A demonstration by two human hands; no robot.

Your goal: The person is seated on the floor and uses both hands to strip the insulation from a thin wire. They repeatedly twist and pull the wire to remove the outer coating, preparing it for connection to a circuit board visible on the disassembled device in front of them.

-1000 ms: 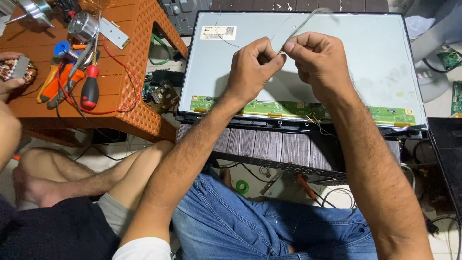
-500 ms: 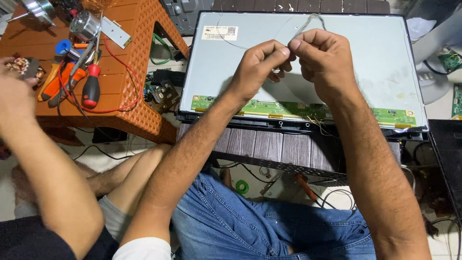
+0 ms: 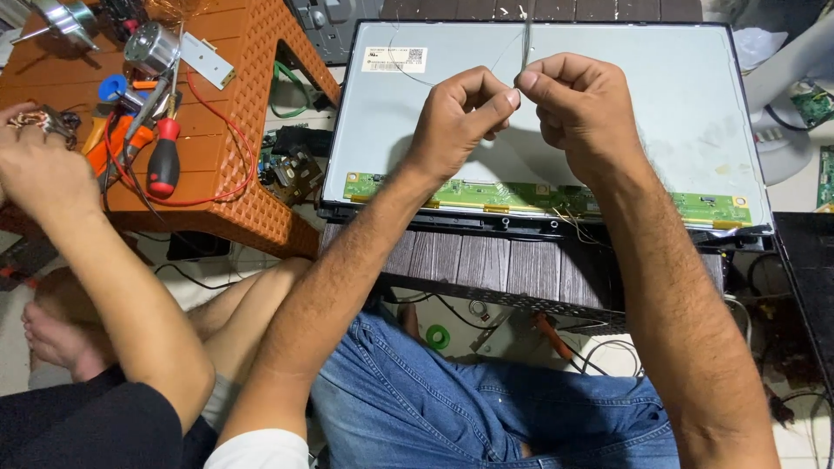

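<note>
My left hand point(image 3: 458, 119) and my right hand point(image 3: 573, 108) meet fingertip to fingertip above a flat grey display panel point(image 3: 695, 113). Both pinch a thin pale wire point(image 3: 526, 35) that rises from between the fingers and loops over the panel's top. A green circuit strip point(image 3: 556, 196) runs along the panel's near edge. The panel lies on a dark slatted stand point(image 3: 486, 260).
At the left another person's hand point(image 3: 43, 169) holds a copper coil point(image 3: 39, 122) over an orange plastic stool point(image 3: 252, 52) with screwdrivers point(image 3: 163, 161), a small motor point(image 3: 149, 48) and red wire. Circuit boards and cables lie on the floor around my knees.
My hands have closed together and lifted the wire more upright. The other person's arm has swung in over the stool at the left.
</note>
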